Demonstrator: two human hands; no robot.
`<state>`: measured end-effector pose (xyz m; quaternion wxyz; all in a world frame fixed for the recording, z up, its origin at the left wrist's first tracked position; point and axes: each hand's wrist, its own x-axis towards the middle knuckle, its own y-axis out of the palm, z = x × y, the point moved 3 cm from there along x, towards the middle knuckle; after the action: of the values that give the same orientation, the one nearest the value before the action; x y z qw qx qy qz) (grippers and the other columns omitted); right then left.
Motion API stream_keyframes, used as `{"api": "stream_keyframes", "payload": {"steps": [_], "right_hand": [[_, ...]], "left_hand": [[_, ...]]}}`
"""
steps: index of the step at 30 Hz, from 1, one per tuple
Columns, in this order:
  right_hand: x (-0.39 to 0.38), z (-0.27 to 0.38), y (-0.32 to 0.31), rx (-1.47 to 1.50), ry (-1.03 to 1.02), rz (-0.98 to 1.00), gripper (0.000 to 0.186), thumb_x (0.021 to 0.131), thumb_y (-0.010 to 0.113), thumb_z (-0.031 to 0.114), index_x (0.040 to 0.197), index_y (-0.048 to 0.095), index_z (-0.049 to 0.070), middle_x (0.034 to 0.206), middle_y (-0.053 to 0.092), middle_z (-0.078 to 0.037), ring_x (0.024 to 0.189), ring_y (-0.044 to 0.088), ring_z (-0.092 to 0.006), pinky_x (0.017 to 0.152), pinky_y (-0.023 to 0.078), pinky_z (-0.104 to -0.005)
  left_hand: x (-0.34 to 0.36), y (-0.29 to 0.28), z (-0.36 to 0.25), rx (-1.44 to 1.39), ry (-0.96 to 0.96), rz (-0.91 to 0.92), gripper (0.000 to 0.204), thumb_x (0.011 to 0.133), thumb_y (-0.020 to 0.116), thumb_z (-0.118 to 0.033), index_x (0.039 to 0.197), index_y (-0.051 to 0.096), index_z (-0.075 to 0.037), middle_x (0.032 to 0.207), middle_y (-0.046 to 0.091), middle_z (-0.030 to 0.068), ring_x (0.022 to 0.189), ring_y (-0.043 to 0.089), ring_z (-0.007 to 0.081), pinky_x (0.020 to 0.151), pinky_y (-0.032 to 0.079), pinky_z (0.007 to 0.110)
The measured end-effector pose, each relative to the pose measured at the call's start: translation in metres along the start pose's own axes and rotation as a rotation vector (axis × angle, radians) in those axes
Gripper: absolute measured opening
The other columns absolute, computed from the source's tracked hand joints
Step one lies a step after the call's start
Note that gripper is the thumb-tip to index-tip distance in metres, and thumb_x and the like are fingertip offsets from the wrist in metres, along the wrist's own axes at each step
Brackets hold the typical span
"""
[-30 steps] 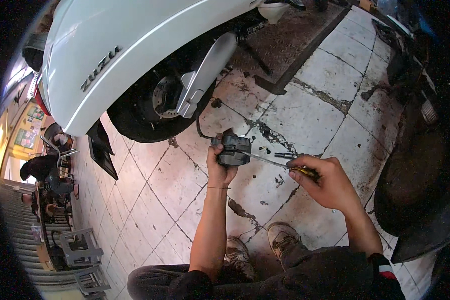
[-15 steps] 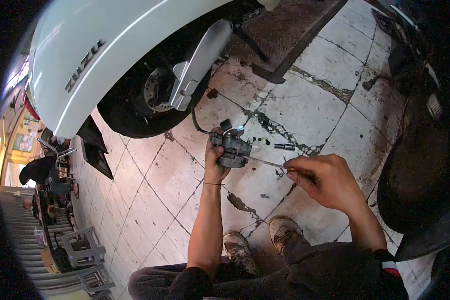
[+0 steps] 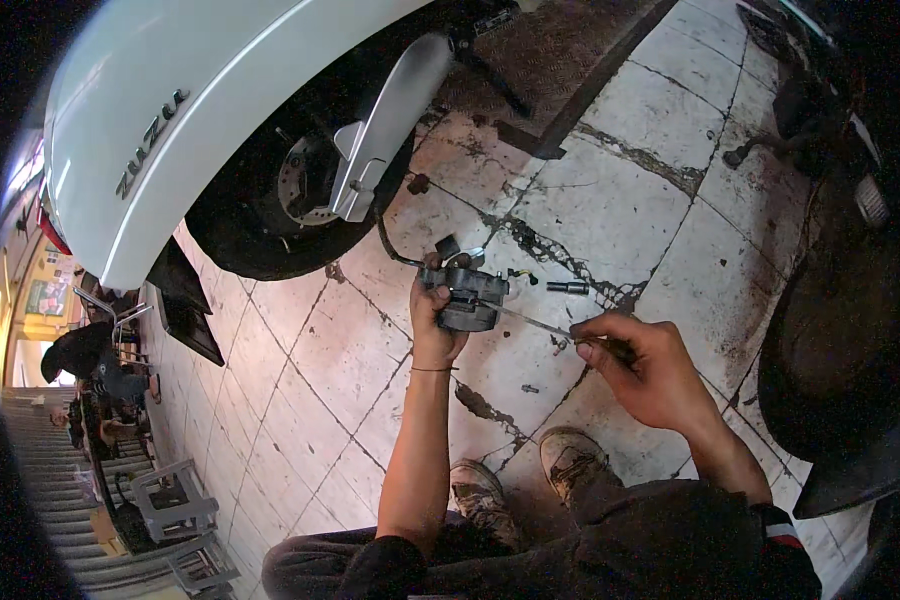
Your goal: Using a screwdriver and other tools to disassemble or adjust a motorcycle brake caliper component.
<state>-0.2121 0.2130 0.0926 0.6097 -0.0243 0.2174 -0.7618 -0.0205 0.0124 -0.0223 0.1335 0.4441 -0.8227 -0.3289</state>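
Observation:
My left hand [image 3: 435, 335] grips a grey brake caliper [image 3: 473, 316] on a black hose [image 3: 390, 250] that runs up toward the scooter's wheel [image 3: 230, 236]. My right hand [image 3: 640, 365] is closed round the handle of a long screwdriver [image 3: 538, 324], whose tip reaches into the caliper's opening. Just beyond the caliper, on the tiled floor [image 3: 710, 260], lie a dark metal cylinder [image 3: 567, 288], small fittings [image 3: 525, 275] and a small bolt [image 3: 531, 389] lower down.
A white scooter body [image 3: 210, 90] with a silver fork cover [image 3: 385, 120] fills the upper left, beside a metal plate [image 3: 570, 40]. A dark vehicle [image 3: 820, 360] stands at the right. At the far left, a person [image 3: 80, 350] sits near grey stools [image 3: 165, 495]. My shoes [image 3: 575, 460] are below.
The view has shifted slightly, with the scooter moving left and up in the picture. The caliper has turned a little in my left hand; the screwdriver stays inserted.

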Motion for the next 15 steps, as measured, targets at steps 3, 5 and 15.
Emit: {"api": "stream_keyframes", "payload": {"steps": [3, 5, 15], "right_hand": [[-0.001, -0.008, 0.005, 0.060, -0.121, -0.087, 0.014, 0.096, 0.064, 0.017, 0.103, 0.067, 0.006, 0.062, 0.060, -0.010, 0.053, 0.054, -0.0162, 0.054, 0.045, -0.0342], [0.006, -0.019, 0.002, 0.110, -0.108, -0.054, 0.014, 0.096, 0.064, 0.017, 0.104, 0.067, 0.006, 0.063, 0.061, -0.010, 0.054, 0.054, -0.0151, 0.054, 0.045, -0.0337], [0.006, 0.011, -0.009, -0.226, -0.326, -0.081, 0.018, 0.095, 0.064, 0.022, 0.107, 0.067, 0.009, 0.074, 0.067, -0.016, 0.066, 0.066, -0.0342, 0.061, 0.052, -0.0449]], "left_hand": [[0.002, 0.004, 0.001, -0.045, -0.011, -0.014, 0.054, 0.079, 0.063, -0.017, 0.129, 0.044, -0.008, 0.123, 0.059, 0.0182, 0.115, 0.059, 0.0340, 0.097, 0.053, 0.049], [0.002, 0.005, 0.001, -0.105, -0.035, -0.009, 0.056, 0.078, 0.063, -0.017, 0.130, 0.044, -0.007, 0.122, 0.060, 0.0190, 0.116, 0.058, 0.0342, 0.097, 0.052, 0.049], [0.003, -0.002, 0.000, 0.015, -0.012, -0.009, 0.057, 0.080, 0.064, -0.017, 0.132, 0.043, -0.006, 0.121, 0.060, 0.0184, 0.111, 0.062, 0.0332, 0.095, 0.054, 0.048]]}}
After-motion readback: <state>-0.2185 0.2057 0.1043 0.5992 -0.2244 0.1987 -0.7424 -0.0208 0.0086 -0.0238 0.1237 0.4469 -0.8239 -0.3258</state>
